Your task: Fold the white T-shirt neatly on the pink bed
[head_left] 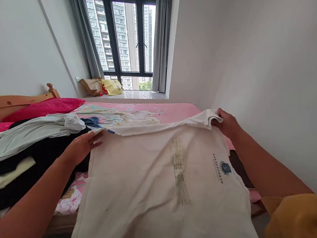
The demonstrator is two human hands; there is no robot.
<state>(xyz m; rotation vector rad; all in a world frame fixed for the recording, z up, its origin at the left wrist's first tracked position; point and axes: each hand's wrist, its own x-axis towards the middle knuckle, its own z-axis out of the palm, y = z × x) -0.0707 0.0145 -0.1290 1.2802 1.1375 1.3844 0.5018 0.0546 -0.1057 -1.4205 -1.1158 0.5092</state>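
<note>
A white printed T-shirt (143,169) hangs stretched between my two hands, its upper edge running across and its lower part out of the frame. My left hand (82,145) pinches the upper left corner, close to a small blue label. Higher up, my right hand (227,123) is closed on the upper right corner, where the cloth folds over. A sketch-like print runs down the middle of the shirt. Near its right side sits a dark emblem with a line of small characters. Creases cross the cloth, which hides part of the bed.
Behind the shirt is a bed with a pink floral sheet (175,111) and a light patterned cloth (120,116). Piled clothes (41,131) lie at left beside a red pillow (48,105). Paper bags (111,87) rest on the windowsill. A white wall stands at right.
</note>
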